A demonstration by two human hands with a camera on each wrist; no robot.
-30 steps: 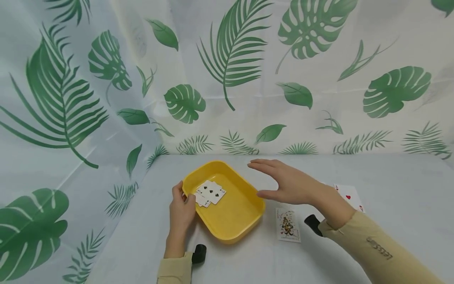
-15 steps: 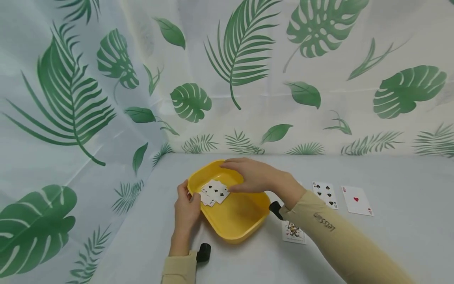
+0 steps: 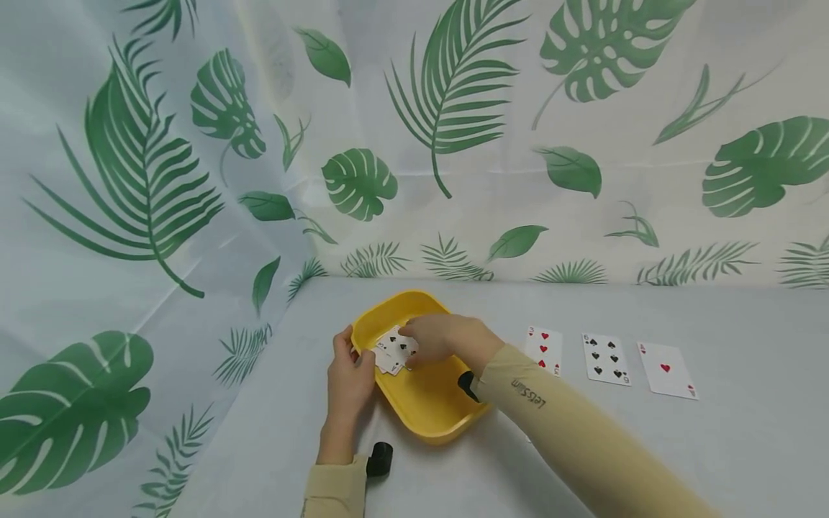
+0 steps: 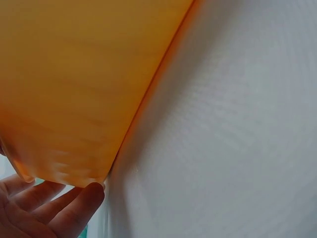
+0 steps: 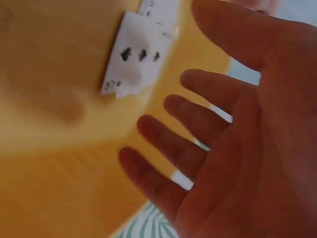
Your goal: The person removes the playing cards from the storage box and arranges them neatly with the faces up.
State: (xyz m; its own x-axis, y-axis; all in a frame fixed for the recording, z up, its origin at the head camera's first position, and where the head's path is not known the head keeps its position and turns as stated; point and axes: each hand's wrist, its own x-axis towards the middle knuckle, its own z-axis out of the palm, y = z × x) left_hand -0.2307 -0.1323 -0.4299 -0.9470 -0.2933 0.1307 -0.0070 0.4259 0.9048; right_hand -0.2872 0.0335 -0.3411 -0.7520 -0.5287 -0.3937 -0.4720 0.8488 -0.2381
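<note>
Playing cards point(image 3: 386, 358) lie in a loose, overlapping pile inside a yellow tray point(image 3: 430, 394), just below the middle of the head frame; the top one looks like the three of spades. They should be very light, thin and bendy, with a slick face that may slide on the smooth tray floor. They look easy to crease, so a soft pinch on a long edge or a corner seems best. The tray looks like stiff plastic, light too, and its rim is a good place to hold. The left hand point(image 3: 350, 380) grips that rim on its left side, thumb on the edge and fingers outside. The right hand point(image 3: 442, 337) reaches over the pile with its fingers spread and nothing held; I cannot tell if a fingertip touches a card. At the right of the frame, a three of hearts point(image 3: 544, 348), a six of spades point(image 3: 606, 359) and an ace of hearts point(image 3: 666, 368) lie face up in a row, apart from each other, on a pale, flat table point(image 3: 272, 432). Behind it and on the left hang white sheets point(image 3: 492, 162) with big green leaves.
</note>
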